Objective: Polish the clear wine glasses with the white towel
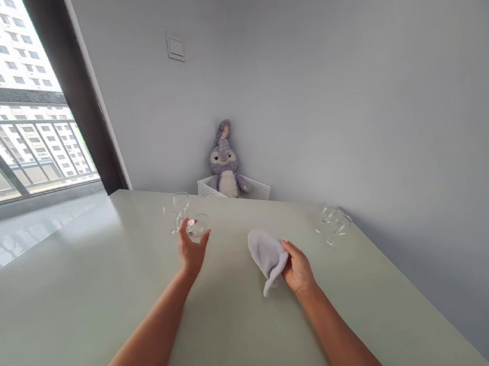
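Note:
My left hand (193, 246) is curved around a clear glass (198, 225) left of the table's middle, thumb on one side and fingers on the other. More clear glassware (179, 203) stands just behind and to the left of it. In my right hand (298, 267) is a light grey cloth (266, 253), pinched at its right side and hanging loosely above the table. Further right, a group of clear glasses (334, 219) sits near the table's right edge; their exact shapes are hard to make out.
The pale green table (247, 338) fills the lower view. Behind its far edge, a purple plush rabbit (224, 164) sits in a white perforated basket (260, 190) against the grey wall. A window with railings is at the left.

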The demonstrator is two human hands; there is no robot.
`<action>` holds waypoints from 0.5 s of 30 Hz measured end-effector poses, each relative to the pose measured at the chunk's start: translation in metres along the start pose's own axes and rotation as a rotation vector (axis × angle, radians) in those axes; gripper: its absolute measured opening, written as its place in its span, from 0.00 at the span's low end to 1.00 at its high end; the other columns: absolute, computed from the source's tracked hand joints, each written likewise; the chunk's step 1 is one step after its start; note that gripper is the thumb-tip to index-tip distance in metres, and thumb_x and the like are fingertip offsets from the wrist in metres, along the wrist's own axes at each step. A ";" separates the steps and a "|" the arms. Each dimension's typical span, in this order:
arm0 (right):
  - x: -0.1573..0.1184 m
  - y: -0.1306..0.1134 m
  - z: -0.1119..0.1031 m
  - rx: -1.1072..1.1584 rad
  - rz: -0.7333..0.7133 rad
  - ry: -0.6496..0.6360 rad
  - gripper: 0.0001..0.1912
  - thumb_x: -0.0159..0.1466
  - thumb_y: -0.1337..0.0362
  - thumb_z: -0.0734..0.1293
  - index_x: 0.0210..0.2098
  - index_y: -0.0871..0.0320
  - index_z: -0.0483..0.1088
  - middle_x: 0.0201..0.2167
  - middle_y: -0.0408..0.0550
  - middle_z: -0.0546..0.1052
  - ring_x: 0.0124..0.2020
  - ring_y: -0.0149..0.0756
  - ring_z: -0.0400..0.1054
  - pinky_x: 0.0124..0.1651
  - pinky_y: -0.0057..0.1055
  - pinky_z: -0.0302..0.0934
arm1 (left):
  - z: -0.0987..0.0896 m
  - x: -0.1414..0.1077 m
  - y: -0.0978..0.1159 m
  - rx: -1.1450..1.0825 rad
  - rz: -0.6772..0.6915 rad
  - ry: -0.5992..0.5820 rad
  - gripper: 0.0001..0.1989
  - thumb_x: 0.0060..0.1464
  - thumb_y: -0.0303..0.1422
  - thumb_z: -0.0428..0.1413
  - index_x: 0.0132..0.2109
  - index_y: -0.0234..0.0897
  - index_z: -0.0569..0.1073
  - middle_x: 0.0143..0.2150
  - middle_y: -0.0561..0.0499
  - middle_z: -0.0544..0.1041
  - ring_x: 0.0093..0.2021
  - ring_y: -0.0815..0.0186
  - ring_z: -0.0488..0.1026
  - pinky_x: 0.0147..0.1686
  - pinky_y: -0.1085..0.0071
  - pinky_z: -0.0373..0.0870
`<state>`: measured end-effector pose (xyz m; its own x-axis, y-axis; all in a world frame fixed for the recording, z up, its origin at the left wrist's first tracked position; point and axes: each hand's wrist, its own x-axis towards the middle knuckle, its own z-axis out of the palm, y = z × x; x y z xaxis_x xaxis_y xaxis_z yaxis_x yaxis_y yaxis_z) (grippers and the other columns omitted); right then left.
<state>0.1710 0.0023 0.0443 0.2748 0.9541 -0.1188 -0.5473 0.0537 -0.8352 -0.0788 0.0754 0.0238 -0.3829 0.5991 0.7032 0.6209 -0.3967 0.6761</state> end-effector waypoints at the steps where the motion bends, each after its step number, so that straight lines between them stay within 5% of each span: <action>1: -0.002 -0.002 0.001 -0.018 -0.055 0.001 0.12 0.48 0.58 0.70 0.26 0.57 0.65 0.25 0.41 0.70 0.29 0.33 0.65 0.31 0.29 0.59 | 0.003 -0.006 0.006 0.005 0.090 -0.022 0.32 0.47 0.41 0.57 0.56 0.38 0.55 0.46 0.45 0.72 0.49 0.58 0.67 0.47 0.61 0.63; 8: -0.037 0.006 0.020 -0.475 -0.572 0.035 0.09 0.57 0.58 0.64 0.29 0.57 0.63 0.34 0.43 0.68 0.27 0.26 0.58 0.29 0.25 0.53 | 0.016 -0.034 0.027 0.087 0.414 -0.178 0.28 0.51 0.38 0.54 0.57 0.35 0.55 0.41 0.43 0.72 0.42 0.60 0.70 0.45 0.61 0.63; 12: -0.058 0.019 0.036 -0.657 -0.526 -0.220 0.10 0.60 0.59 0.60 0.40 0.55 0.66 0.49 0.48 0.67 0.33 0.30 0.63 0.32 0.26 0.58 | 0.017 -0.044 0.037 0.097 0.550 -0.322 0.25 0.52 0.37 0.53 0.56 0.36 0.57 0.42 0.44 0.71 0.41 0.61 0.69 0.45 0.61 0.61; 15: -0.061 0.027 0.040 -0.708 -0.456 -0.337 0.19 0.61 0.59 0.59 0.51 0.53 0.63 0.49 0.49 0.69 0.40 0.35 0.66 0.36 0.28 0.61 | 0.016 -0.049 0.041 0.114 0.586 -0.393 0.23 0.54 0.36 0.50 0.56 0.35 0.57 0.42 0.43 0.71 0.42 0.60 0.68 0.45 0.61 0.60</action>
<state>0.1081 -0.0431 0.0505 0.0389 0.9261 0.3752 0.2023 0.3604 -0.9106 -0.0232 0.0409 0.0133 0.2972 0.5246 0.7978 0.7248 -0.6679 0.1692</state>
